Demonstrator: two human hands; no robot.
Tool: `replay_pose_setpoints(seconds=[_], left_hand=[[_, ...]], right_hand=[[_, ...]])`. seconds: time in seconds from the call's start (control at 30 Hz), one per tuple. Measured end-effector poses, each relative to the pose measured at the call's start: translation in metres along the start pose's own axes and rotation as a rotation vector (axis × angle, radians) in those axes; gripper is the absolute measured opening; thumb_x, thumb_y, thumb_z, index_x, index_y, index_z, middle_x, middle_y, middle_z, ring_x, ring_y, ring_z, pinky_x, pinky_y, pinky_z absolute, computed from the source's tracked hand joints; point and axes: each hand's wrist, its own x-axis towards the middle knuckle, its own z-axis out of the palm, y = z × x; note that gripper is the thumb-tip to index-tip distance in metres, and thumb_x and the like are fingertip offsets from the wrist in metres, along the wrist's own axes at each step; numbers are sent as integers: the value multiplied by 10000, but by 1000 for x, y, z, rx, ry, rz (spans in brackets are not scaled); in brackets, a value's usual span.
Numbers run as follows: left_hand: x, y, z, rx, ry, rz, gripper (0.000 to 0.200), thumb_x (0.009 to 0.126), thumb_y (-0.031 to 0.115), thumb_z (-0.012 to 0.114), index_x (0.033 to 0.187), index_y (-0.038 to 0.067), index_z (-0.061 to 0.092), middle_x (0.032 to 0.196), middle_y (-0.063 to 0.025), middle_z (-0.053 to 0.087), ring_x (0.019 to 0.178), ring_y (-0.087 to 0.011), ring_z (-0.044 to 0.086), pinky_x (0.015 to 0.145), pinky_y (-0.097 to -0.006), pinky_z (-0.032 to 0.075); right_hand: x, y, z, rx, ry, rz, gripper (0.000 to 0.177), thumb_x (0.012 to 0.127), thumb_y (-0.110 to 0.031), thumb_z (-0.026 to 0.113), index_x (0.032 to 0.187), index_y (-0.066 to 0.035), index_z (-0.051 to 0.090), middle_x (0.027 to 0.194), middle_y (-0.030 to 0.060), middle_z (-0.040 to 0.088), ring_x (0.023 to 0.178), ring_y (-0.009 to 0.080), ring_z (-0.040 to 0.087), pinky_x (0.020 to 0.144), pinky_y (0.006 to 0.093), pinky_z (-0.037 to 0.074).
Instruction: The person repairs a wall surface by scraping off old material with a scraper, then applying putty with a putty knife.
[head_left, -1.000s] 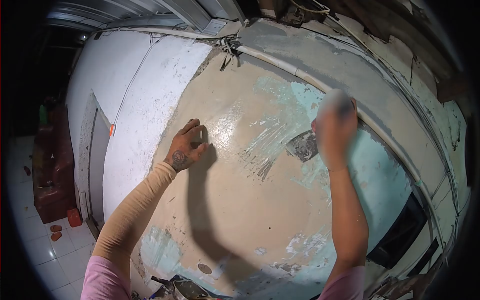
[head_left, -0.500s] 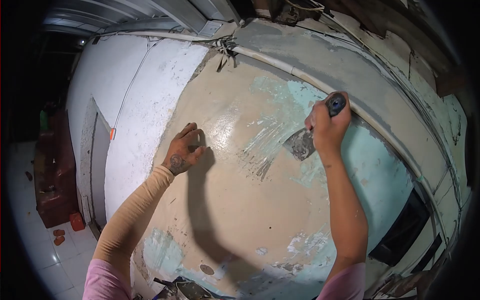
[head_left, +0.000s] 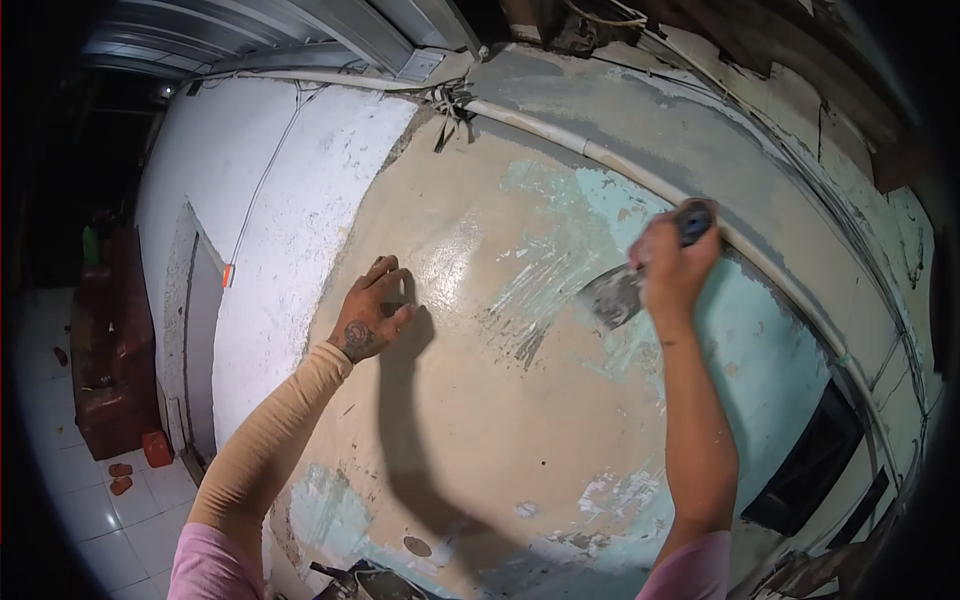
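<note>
My right hand [head_left: 677,258] is wrapped round the dark handle of a putty knife [head_left: 613,297]. Its wide, smeared metal blade points down and left, at or close to the wall [head_left: 500,420]. Around the blade, pale turquoise paint [head_left: 560,240] shows scrape streaks beside the bare beige surface. Farther left, my left hand [head_left: 375,310] holds nothing; its bent fingers are apart and seem to rest on the wall. A tan sleeve covers that forearm, and its shadow falls down the wall.
A pale pipe [head_left: 640,172] runs diagonally above my right hand, with cables [head_left: 800,165] beyond it. Left are a white wall [head_left: 290,200], a dark red piece of furniture [head_left: 110,350] and a tiled floor [head_left: 90,500]. A black panel [head_left: 808,460] is at lower right.
My right hand and the putty knife have shifted slightly right and down, with some motion blur. My left hand stays at about the same place on the wall.
</note>
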Motion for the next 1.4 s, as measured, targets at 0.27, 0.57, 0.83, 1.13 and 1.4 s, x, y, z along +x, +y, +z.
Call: replay_pose_setpoints(seconds=[0.27,0.57,0.83,1.13,1.4], left_hand=[[1,-4,-1,77,22,61,567,876,180,703,1367,-55,543,1564,-256,376,1380,-361,493,938,-405,606],[-1,-1,1,29,27,41,572,870,165,698,1384,-30,540,1557,-261,379,1427,-391,421,998,-413,581],[-3,-1,2,115,25,56,592,865,183,713,1400,2,535,1571,-238,369,1457,-395,369,1053,-419,542],[-5,3,3,112,47,51,617,847,206,723,1405,21,538,1577,-240,372,1475,-389,351,1166,-473,402],[-9,3,3,46,-8,-15,659,847,263,720,1434,49,513,1584,-220,377,1486,-382,334,1202,-512,312]], right_hand=[[-9,9,-25,66,151,-7,161,886,40,536,906,-61,413,653,36,479,458,121,476,427,315,454],[-11,7,-26,25,182,-34,156,887,27,521,902,-78,405,642,40,460,468,127,433,432,334,435],[-19,2,-23,8,152,-69,142,899,42,511,935,-48,407,629,29,472,459,116,468,434,313,455],[-38,19,1,-48,70,-1,208,868,64,556,962,-70,428,647,34,495,480,109,486,447,302,459],[-39,7,19,-69,27,-82,159,919,33,526,971,-55,404,682,27,495,504,94,468,443,300,453]])
